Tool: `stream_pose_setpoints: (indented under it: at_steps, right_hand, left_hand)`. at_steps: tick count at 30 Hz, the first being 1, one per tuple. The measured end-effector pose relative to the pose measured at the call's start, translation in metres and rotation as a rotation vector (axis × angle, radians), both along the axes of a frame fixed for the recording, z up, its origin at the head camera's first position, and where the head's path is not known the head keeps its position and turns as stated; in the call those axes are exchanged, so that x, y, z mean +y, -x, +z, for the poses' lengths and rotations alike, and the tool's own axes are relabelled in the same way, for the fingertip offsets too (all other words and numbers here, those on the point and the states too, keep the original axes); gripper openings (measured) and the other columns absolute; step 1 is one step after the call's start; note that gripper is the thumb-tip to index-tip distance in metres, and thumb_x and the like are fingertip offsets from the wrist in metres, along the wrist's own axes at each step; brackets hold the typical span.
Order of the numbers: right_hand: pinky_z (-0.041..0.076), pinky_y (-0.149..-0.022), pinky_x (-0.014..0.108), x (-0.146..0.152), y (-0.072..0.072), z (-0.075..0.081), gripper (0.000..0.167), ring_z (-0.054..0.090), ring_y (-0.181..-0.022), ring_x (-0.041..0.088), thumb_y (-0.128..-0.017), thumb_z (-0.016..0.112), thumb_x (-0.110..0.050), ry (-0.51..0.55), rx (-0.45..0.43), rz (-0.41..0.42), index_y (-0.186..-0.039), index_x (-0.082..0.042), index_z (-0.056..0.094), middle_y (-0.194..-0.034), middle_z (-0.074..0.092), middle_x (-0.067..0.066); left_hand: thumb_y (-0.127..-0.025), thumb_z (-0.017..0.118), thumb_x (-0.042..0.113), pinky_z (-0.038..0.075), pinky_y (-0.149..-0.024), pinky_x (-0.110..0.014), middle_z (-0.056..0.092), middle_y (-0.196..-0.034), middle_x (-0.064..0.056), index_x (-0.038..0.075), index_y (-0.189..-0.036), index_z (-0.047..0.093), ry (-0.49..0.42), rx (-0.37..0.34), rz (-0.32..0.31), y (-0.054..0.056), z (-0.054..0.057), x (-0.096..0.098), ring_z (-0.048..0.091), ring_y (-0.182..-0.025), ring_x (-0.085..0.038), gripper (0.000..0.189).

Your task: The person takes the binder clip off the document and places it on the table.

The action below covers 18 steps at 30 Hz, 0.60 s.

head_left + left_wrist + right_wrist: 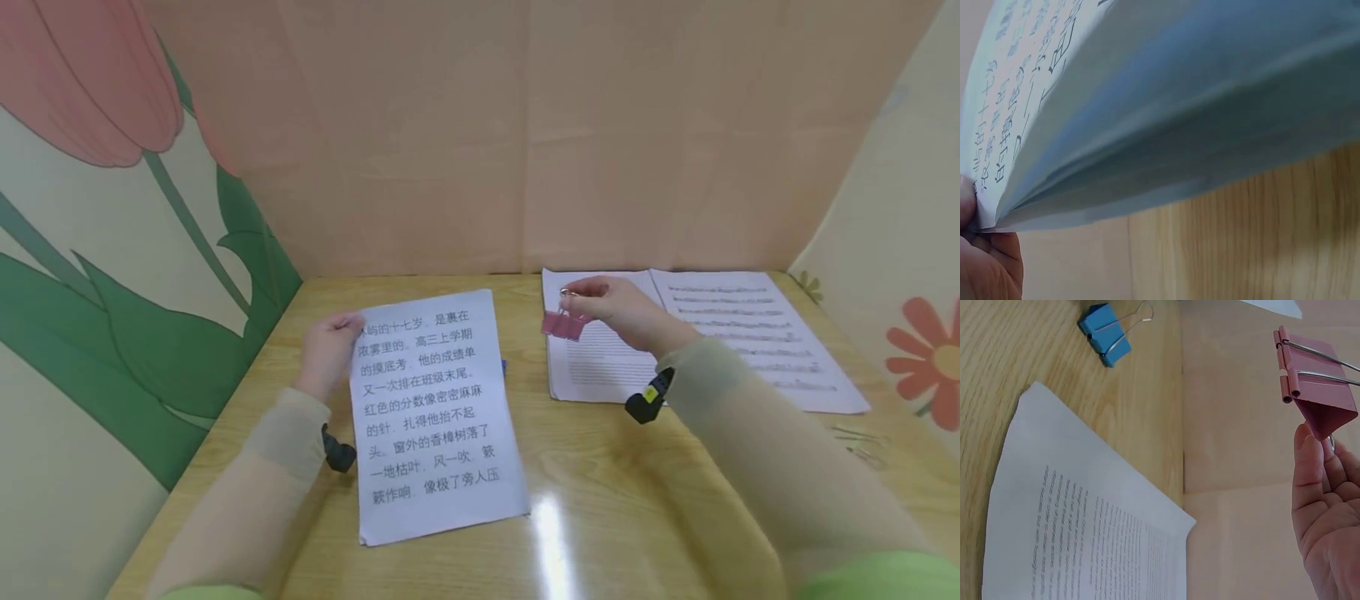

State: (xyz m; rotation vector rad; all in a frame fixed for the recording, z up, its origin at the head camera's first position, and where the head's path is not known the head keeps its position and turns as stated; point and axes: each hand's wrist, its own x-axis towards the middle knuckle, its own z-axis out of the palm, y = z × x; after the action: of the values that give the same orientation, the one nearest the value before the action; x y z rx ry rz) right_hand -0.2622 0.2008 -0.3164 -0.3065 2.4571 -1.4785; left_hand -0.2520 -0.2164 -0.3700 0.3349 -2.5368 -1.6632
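Observation:
A stack of printed paper sheets [427, 417] is lifted at a tilt on the left, its large Chinese text facing up. My left hand [330, 354] pinches the upper left corner of the stack; in the left wrist view the sheets [1166, 125] fan slightly apart away from the thumb. Over the right-hand papers, my right hand [618, 308] holds a pink binder clip [562, 325] by its wire handles. The right wrist view shows that clip [1322, 375] with its spine toward the fingers.
A blue binder clip [1105, 334] lies on the wooden table, mostly hidden behind the lifted sheets in the head view. Small-print papers [592, 367] and a music sheet [757, 333] lie at the back right. Thin metal pieces [862, 442] lie near the right edge.

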Motion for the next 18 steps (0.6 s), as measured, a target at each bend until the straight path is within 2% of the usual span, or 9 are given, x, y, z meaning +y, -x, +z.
stream_pose_setpoints:
  at_steps: [8, 14, 18]
  right_hand:
    - [0.028, -0.109, 0.054, -0.017, 0.004, -0.014, 0.064, 0.048, -0.12, 0.033, -0.091, 0.065, -0.038, 0.013, -0.054, 0.045, -0.139, -0.002, 0.043, -0.133, 0.051, 0.017]
    - [0.027, -0.11, 0.053, -0.032, 0.005, -0.029, 0.065, 0.043, -0.129, 0.032, -0.09, 0.067, -0.037, 0.014, -0.077, 0.076, -0.14, -0.002, 0.043, -0.139, 0.048, 0.015]
    - [0.03, -0.108, 0.052, -0.043, 0.004, -0.039, 0.067, 0.043, -0.128, 0.03, -0.087, 0.069, -0.039, 0.017, -0.082, 0.113, -0.138, -0.003, 0.046, -0.136, 0.05, 0.014]
  left_hand:
    - [-0.1, 0.052, 0.034, 0.041, -0.097, -0.038, 0.061, -0.122, -0.009, 0.01, -0.13, 0.06, 0.015, -0.001, 0.052, -0.004, -0.002, -0.021, 0.053, -0.111, -0.023, 0.039]
    - [-0.1, 0.05, 0.034, 0.041, -0.093, -0.035, 0.06, -0.125, -0.009, 0.01, -0.131, 0.059, 0.015, -0.013, 0.081, -0.005, -0.004, -0.033, 0.052, -0.111, -0.023, 0.04]
    - [-0.1, 0.05, 0.034, 0.042, -0.092, -0.034, 0.06, -0.127, -0.011, 0.009, -0.132, 0.058, 0.022, -0.008, 0.109, -0.006, -0.004, -0.04, 0.053, -0.112, -0.024, 0.041]
